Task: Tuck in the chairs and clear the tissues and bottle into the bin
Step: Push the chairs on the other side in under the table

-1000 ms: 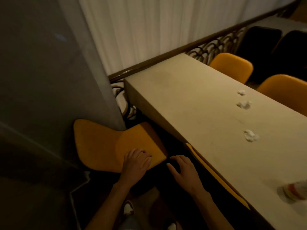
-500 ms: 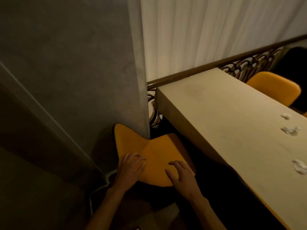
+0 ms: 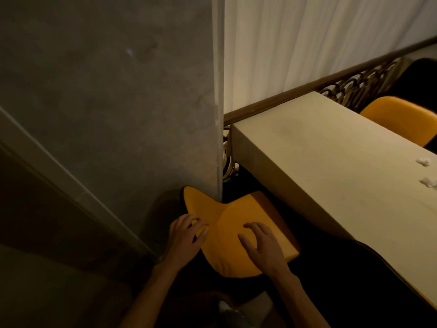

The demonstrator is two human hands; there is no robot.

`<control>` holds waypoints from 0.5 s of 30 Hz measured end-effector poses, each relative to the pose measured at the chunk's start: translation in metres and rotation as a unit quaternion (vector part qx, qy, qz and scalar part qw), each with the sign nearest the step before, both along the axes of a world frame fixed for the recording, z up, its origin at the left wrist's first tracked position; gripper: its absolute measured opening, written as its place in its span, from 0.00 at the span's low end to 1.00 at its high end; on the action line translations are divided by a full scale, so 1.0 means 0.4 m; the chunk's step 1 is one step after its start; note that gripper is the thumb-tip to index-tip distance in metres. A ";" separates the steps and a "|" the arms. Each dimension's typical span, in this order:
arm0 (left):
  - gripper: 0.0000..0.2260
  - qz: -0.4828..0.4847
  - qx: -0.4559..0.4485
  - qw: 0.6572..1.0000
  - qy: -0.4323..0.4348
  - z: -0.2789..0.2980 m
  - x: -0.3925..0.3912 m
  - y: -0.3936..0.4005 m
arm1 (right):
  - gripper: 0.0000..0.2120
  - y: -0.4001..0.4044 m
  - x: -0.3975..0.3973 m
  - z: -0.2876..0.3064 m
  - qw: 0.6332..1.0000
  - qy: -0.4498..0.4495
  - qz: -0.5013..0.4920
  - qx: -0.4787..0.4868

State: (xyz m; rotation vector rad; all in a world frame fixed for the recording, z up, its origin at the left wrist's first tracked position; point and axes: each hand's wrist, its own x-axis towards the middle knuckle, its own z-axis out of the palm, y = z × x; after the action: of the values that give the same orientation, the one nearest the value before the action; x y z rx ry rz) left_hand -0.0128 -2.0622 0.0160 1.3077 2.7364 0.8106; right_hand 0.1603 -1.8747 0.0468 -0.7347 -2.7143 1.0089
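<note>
While your left hand curls its fingers over the back edge of the orange chair and your right hand lies flat and spread on the seat, gripping nothing, you have the chair only partly under the table. Its backrest sits right against the grey pillar, so push along the table's short end rather than toward the pillar, low and even with both hands, keeping the seat clear of the tabletop's underside. Watch your left fingers near the pillar corner. Two crumpled tissues lie on the tabletop at the right edge of view, well apart from you; the bottle and bin are out of sight. Another orange chair stands on the far side. No brand, label or writing can be read anywhere.
</note>
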 end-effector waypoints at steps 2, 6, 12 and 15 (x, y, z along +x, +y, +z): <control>0.12 0.002 0.005 1.000 -0.004 0.001 -0.034 0.006 | 0.23 0.005 -0.039 -0.013 1.000 -0.006 0.004 0.000; 0.11 -0.006 -0.004 1.000 -0.011 -0.004 -0.107 0.040 | 0.22 0.027 -0.120 -0.034 1.000 0.003 -0.002 -0.005; 0.11 -0.043 -0.020 0.999 -0.018 0.008 -0.222 0.124 | 0.24 0.071 -0.236 -0.059 0.999 0.008 -0.034 -0.033; 0.10 -0.068 -0.025 0.997 -0.010 0.007 -0.275 0.151 | 0.24 0.071 -0.270 -0.065 0.998 0.007 -0.047 -0.037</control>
State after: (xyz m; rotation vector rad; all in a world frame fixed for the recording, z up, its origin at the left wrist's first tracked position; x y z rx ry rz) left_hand -0.1227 -2.0016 0.0188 1.4480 2.6011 0.7361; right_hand 0.0524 -1.8462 0.0208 -0.8548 -2.6153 1.0937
